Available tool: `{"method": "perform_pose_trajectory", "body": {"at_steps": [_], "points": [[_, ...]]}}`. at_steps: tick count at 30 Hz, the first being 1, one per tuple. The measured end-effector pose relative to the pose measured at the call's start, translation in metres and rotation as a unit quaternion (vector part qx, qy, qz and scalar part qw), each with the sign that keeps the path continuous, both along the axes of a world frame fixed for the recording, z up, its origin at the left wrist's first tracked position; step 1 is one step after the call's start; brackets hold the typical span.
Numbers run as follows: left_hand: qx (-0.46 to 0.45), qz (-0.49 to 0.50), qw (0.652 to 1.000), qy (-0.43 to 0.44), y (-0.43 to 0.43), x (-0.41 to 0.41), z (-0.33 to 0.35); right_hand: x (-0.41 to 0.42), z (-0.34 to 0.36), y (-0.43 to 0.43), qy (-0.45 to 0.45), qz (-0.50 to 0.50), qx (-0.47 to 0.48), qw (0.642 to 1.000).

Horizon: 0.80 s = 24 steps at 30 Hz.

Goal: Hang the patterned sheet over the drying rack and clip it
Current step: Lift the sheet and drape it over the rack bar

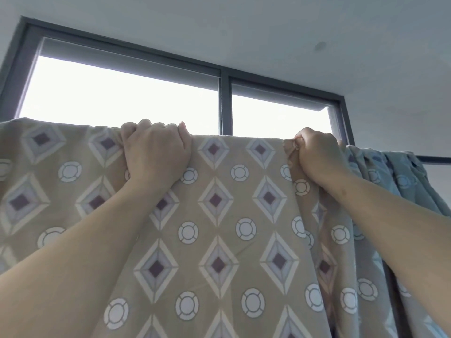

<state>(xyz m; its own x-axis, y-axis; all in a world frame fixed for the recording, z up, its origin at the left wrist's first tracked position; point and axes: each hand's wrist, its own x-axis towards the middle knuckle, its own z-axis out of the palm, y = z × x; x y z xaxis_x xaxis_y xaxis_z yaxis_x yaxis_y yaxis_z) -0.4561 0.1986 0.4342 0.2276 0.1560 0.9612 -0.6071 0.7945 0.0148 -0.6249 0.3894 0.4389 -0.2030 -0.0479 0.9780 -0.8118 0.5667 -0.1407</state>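
The patterned sheet (219, 215), tan with diamonds and circles, hangs across the whole view over a raised bar. My left hand (156, 150) grips its top edge left of centre, fingers curled over the fold. My right hand (317, 152) pinches a bunched piece of the top edge further right. To the right of that hand the sheet is gathered in folds. A short bare stretch of the dark drying rack bar (436, 159) shows at the far right; the sheet covers the other part of it. No clip is visible.
A large dark-framed window (225, 103) with bright light stands behind the sheet. The grey ceiling (268, 25) is overhead, and a grey wall lies to the right.
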Motion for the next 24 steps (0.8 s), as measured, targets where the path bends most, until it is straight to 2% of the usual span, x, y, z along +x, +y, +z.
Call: {"method": "perform_pose_trajectory", "body": {"at_steps": [5, 11, 16, 20, 24], "points": [[0.032, 0.014, 0.999, -0.002, -0.016, 0.021, 0.000, -0.024, -0.005, 0.045, -0.067, 0.023, -0.087, 0.994], [0.091, 0.020, 0.995, -0.041, 0.002, 0.019, 0.000, -0.019, -0.015, 0.041, -0.085, 0.028, -0.068, 0.994], [0.096, 0.000, 0.990, -0.103, 0.027, -0.007, 0.002, -0.008, -0.015, 0.012, -0.005, 0.086, 0.021, 0.996], [0.067, -0.004, 0.986, -0.154, 0.047, -0.034, 0.003, -0.007, -0.011, 0.004, 0.022, 0.139, 0.016, 0.990], [0.040, 0.024, 0.988, -0.150, 0.045, -0.040, 0.001, -0.022, -0.012, 0.012, 0.023, 0.115, 0.007, 0.993]]}}
